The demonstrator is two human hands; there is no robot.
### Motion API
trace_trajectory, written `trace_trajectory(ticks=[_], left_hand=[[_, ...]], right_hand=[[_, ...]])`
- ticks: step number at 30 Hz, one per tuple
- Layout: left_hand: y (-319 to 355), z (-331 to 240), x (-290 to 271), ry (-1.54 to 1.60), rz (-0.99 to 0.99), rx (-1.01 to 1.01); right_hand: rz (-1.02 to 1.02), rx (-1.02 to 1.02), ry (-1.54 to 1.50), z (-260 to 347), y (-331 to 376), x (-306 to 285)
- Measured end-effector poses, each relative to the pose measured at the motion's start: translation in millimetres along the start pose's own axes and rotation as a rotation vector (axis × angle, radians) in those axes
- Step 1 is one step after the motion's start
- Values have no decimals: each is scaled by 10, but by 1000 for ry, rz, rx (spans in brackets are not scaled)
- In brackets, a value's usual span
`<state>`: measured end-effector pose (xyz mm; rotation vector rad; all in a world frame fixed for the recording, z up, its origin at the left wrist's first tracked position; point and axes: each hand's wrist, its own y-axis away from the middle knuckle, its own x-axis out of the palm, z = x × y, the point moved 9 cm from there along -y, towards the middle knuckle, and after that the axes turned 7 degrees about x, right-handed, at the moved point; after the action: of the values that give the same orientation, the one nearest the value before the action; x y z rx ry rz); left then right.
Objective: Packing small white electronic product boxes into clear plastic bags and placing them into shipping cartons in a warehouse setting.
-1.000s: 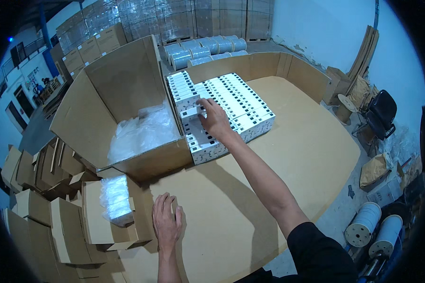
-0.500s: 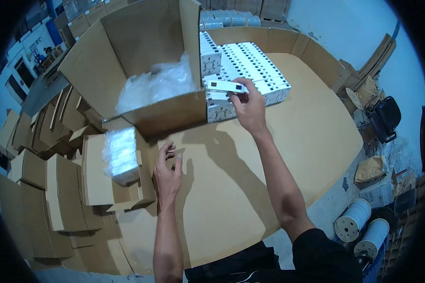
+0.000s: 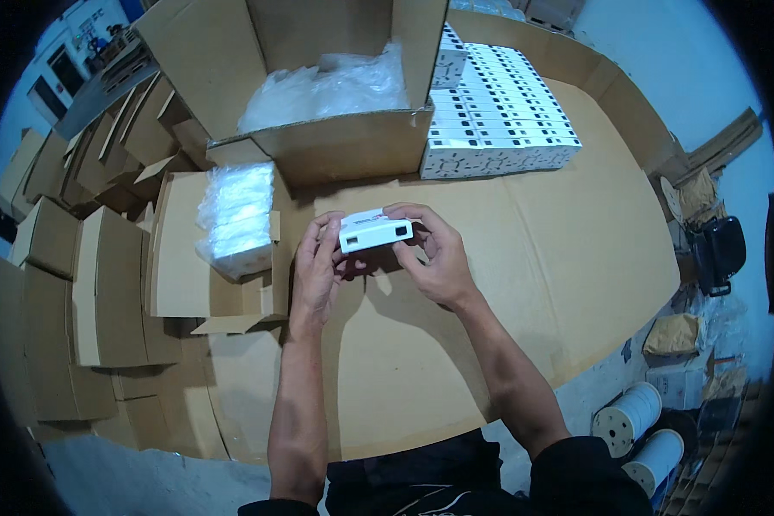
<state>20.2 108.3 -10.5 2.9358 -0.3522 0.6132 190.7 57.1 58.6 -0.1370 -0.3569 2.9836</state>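
Observation:
A small white box [image 3: 375, 233] with dark squares on its long side is held level above the cardboard-covered table. My left hand [image 3: 317, 262] grips its left end, fingers and thumb closed round it. At the other end my right hand [image 3: 437, 256] pinches it between thumb and fingers. Beyond my hands, rows of similar white boxes [image 3: 503, 112] stand packed together, with a shorter stack [image 3: 449, 58] on top at their left. To the left of my left hand, an open carton [image 3: 176, 258] holds several bubble-wrapped white packages [image 3: 239, 215].
A large open carton [image 3: 353, 148] with clear plastic wrap [image 3: 331, 90] inside stands at the back. More brown cartons [image 3: 116, 292] crowd the left side. A low cardboard wall [image 3: 611, 86] curves along the far edge. Cable spools [image 3: 629, 417] and a black chair [image 3: 718, 255] stand on the right.
My right hand has brought the white box from the packed rows back toward me. My left hand has risen and closed on its other end. The view has shifted.

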Motion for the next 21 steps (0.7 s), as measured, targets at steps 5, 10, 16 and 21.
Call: trace_trajectory(ticks=[5, 10, 16, 21], left_hand=[[2, -65, 16, -14, -99, 54], [-62, -147, 49, -155, -101, 155], [-41, -208, 118, -203, 30, 268], [-11, -176, 141, -324, 40, 203]], right_hand=[[9, 110, -145, -222, -25, -41], [59, 273, -170, -522, -63, -18], [-32, 186, 34, -525, -128, -163], [-20, 124, 240, -338, -113, -177]])
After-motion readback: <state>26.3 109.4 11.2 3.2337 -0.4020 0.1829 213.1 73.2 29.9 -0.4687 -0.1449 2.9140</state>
